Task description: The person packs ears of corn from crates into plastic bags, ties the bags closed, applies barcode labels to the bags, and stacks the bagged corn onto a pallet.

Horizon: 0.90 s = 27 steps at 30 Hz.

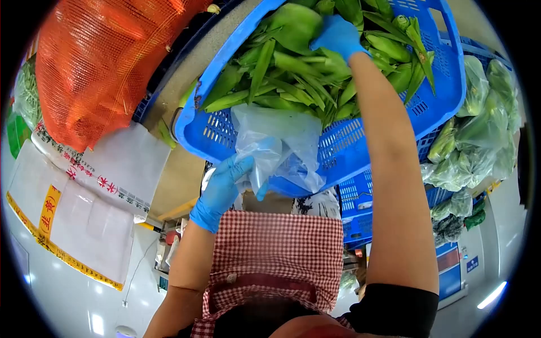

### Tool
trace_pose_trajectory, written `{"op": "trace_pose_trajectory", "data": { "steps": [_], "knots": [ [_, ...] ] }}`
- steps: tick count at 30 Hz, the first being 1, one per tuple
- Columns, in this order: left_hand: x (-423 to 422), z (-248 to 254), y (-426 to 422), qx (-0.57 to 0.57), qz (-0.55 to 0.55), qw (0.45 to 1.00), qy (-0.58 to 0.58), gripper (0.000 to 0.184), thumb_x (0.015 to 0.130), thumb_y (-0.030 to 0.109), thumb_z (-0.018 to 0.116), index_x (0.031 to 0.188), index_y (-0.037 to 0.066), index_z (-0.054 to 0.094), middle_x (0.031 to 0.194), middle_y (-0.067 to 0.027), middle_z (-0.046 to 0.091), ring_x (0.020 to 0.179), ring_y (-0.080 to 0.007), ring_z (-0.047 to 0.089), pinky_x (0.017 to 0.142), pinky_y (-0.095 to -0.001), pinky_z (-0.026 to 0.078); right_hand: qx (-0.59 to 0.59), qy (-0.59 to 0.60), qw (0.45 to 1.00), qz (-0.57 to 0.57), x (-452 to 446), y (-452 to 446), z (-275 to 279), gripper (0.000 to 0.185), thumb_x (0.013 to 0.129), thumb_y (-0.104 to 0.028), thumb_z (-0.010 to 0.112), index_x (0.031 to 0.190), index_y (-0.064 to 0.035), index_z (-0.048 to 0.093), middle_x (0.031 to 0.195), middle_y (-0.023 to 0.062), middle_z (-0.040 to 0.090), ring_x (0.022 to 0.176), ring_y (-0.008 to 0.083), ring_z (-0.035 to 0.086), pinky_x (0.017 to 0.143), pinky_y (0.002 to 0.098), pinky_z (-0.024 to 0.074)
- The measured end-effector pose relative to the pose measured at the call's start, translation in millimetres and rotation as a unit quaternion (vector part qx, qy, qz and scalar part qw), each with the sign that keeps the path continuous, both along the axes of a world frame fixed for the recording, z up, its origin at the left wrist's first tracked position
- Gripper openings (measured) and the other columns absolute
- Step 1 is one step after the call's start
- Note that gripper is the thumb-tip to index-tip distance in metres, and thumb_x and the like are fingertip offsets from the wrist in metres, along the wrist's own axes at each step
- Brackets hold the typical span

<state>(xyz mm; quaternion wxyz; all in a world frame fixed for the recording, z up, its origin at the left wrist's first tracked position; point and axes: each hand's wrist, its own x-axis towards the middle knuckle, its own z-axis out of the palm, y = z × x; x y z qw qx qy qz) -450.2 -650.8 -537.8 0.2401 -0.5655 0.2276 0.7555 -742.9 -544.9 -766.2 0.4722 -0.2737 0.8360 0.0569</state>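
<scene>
My left hand (221,188), in a blue glove, is closed on a crumpled clear plastic bag (293,135) at the near side of a blue plastic crate (197,132). The bag hangs over the crate's near wall, and some fingers show through its film. My right hand (338,38), also blue-gloved, reaches deep into the crate among long green leaves (304,79) that look like corn husks. Its fingers meet the edge of a broad, blurred green leaf (296,28) and seem closed on it; the fingertips are partly hidden.
An orange mesh sack (101,67) of produce stands at upper left, beside white printed sheeting (84,225). At right, bagged green vegetables (479,135) are piled on blue crates. More blue crate (355,197) shows below the main one. A red checked apron (276,242) covers my front.
</scene>
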Motion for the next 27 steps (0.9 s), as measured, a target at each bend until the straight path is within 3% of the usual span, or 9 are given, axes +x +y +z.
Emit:
{"op": "trace_pose_trajectory", "data": {
  "steps": [3,7,8,10,16,19,20,23,27],
  "knots": [
    [1,1,-8,0.034,0.003,0.999,-0.003,0.037,0.088,0.027,0.048,0.114,0.001,0.049,0.087,-0.0105,0.059,0.072,-0.0214,0.058,0.072,-0.0348,0.049,-0.179,-0.236,0.901,-0.317,3,50,50,0.064,0.063,-0.023,0.073,0.118,-0.0025,0.048,0.109,0.0106,0.058,0.1,0.0218,0.055,0.083,0.0346,0.0438],
    [-5,-5,-10,0.055,0.057,0.997,-0.006,0.033,0.088,0.024,0.048,0.111,0.001,0.051,0.089,-0.0091,0.06,0.074,-0.0205,0.059,0.071,-0.0339,0.05,-0.371,-0.257,0.694,-0.561,75,110,147,0.068,0.071,-0.03,0.068,0.124,0.0002,0.04,0.12,0.0109,0.05,0.108,0.024,0.048,0.094,0.0338,0.0378],
    [-3,-9,-7,0.038,0.065,0.997,-0.018,0.032,0.087,0.025,0.049,0.108,0.001,0.052,0.092,-0.0095,0.059,0.075,-0.0201,0.058,0.069,-0.0329,0.05,-0.394,-0.318,0.541,-0.672,98,119,170,0.062,0.076,-0.031,0.063,0.125,-0.0004,0.039,0.123,0.012,0.046,0.11,0.0254,0.046,0.095,0.0377,0.0365],
    [-9,-4,-11,0.032,0.091,0.995,-0.023,0.035,0.087,0.028,0.048,0.11,0.001,0.05,0.083,-0.0117,0.058,0.064,-0.0199,0.056,0.061,-0.033,0.049,-0.407,-0.36,0.414,-0.73,131,119,186,0.056,0.08,-0.029,0.059,0.125,-0.0013,0.039,0.126,0.0127,0.042,0.112,0.0262,0.044,0.097,0.0401,0.0353],
    [-4,16,-21,0.085,0.035,0.994,0.054,0.039,0.086,0.034,0.05,0.107,0.001,0.051,0.072,-0.0113,0.056,0.052,-0.0162,0.05,0.046,-0.027,0.043,-0.385,-0.278,0.678,-0.561,233,102,162,0.057,0.074,-0.018,0.065,0.124,-0.0039,0.04,0.124,0.0109,0.045,0.11,0.0222,0.046,0.096,0.0312,0.0351],
    [7,16,-25,0.117,0.091,0.989,0.009,0.034,0.089,0.028,0.044,0.106,0.0,0.049,0.07,-0.0103,0.053,0.045,-0.0126,0.044,0.049,-0.0291,0.047,-0.293,-0.17,0.912,-0.229,214,84,151,0.058,0.065,-0.003,0.065,0.12,-0.0089,0.047,0.117,0.0149,0.052,0.102,0.0258,0.053,0.088,0.0311,0.0408],
    [13,12,-27,0.11,0.074,0.991,0.031,0.035,0.088,0.031,0.043,0.103,0.0,0.05,0.069,-0.0098,0.053,0.039,-0.0119,0.039,0.048,-0.0294,0.047,-0.263,-0.225,0.932,-0.111,183,80,157,0.049,0.069,-0.005,0.062,0.117,-0.009,0.051,0.108,0.0153,0.057,0.097,0.0269,0.056,0.085,0.0312,0.0429],
    [24,3,-24,0.124,0.058,0.987,0.078,0.035,0.087,0.031,0.044,0.102,0.0,0.05,0.069,-0.0098,0.053,0.039,-0.0114,0.041,0.048,-0.0285,0.047,-0.31,-0.258,0.765,-0.503,126,42,103,0.041,0.076,-0.004,0.052,0.116,-0.0065,0.051,0.105,0.0162,0.059,0.093,0.0268,0.059,0.082,0.0333,0.0456],
    [27,1,-16,0.151,0.013,0.987,0.056,0.036,0.086,0.03,0.047,0.107,0.0,0.048,0.065,-0.0101,0.053,0.041,-0.0131,0.043,0.049,-0.0265,0.044,-0.278,0.055,0.957,-0.06,86,1,-29,0.052,0.074,-0.002,0.054,0.124,-0.0097,0.044,0.124,0.0152,0.046,0.113,0.0277,0.046,0.092,0.034,0.0402]
  ]
}}
